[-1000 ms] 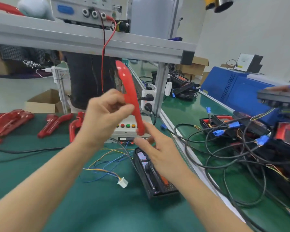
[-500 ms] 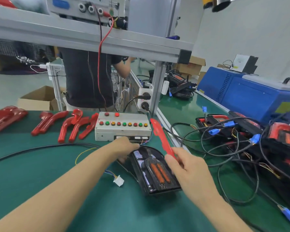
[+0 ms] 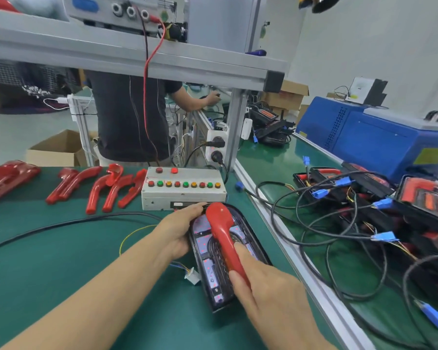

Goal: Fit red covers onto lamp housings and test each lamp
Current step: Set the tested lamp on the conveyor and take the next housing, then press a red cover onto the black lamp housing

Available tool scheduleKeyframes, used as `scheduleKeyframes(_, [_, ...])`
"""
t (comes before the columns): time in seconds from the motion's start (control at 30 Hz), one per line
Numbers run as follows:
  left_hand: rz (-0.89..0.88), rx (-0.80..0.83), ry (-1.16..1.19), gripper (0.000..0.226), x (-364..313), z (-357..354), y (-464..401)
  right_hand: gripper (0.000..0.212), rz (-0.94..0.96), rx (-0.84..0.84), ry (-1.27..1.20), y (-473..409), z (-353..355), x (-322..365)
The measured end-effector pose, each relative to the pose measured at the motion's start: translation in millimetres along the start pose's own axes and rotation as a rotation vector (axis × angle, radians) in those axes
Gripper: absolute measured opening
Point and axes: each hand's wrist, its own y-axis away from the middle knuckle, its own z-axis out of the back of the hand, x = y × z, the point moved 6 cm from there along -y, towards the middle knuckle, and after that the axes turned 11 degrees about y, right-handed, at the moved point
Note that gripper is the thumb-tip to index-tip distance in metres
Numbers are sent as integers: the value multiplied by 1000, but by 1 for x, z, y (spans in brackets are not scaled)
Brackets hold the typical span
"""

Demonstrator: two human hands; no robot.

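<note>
Right now a red cover (image 3: pixel 223 238) lies lengthwise on top of the black lamp housing (image 3: pixel 259 251), which rests on the green bench mat (image 3: pixel 48 269) close to its right edge, just in front of the grey test box (image 3: pixel 183 189) with its row of coloured buttons. The right hand (image 3: pixel 271 289) presses on the cover's near end with fingers laid fairly straight along it. The left hand (image 3: pixel 177 233) holds the housing's left side, fingers curled around its far rim. A white connector (image 3: pixel 192 276) on thin coloured wires lies on the mat just left of the housing. More red covers (image 3: pixel 104 188) are spread along the mat's far edge, left of the test box. Beyond the right edge, a second green surface carries black housings tangled in cables with blue connectors (image 3: pixel 384 236). Another person (image 3: pixel 129 114) stands behind the bench.
</note>
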Motion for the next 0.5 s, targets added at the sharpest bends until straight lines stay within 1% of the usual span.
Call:
scheduleKeyframes(0.07, [8, -9, 30, 16, 2, -1, 7, 57, -4, -29, -21, 2, 1, 6])
scheduleKeyframes(0.13, [-9, -22, 83, 19, 2, -2, 11, 62, 2, -43, 12, 3, 1, 12])
scheduleKeyframes(0.17, [-18, -27, 116, 22, 2, -1, 13, 60, 10, -40, 44, 3, 0, 15])
scheduleKeyframes(0.2, [-24, -33, 141, 23, 2, -1, 13, 53, 22, -38, 73, 2, -2, 17])
scheduleKeyframes(0.27, [-33, -51, 153, 21, 3, 1, 16, 42, 33, -37, 94, 0, -4, 21])
scheduleKeyframes(0.37, [-46, -67, 156, 17, 3, 3, 17, 42, 45, -26, 128, 1, -8, 26])
scheduleKeyframes(0.5, [-60, -10, 144, 16, 2, 0, 18, 44, 45, -26, 143, 1, -13, 24])
